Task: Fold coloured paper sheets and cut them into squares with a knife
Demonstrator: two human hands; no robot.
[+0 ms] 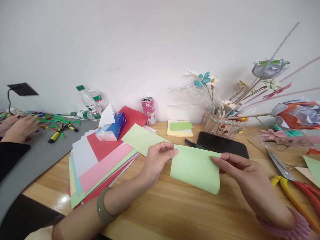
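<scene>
A light green sheet of paper (195, 168), bent over at its lower right edge, is held up above the wooden table between both hands. My left hand (157, 161) pinches its upper left corner between thumb and fingers. At the upper right corner, my right hand (240, 168) grips it, thumb in front and fingers behind. Another light green sheet (141, 138) lies just beyond my left hand. Behind the held paper are a black phone (222, 144) and a dark-handled tool, partly covered.
Left lie stacked coloured papers (105, 170) and a tissue box (116, 126). A pink can (149, 111) and small paper stack (180, 128) stand by the wall. Right are a flower basket (220, 126) and scissors (283, 170). Another person's hands (21, 128) work far left.
</scene>
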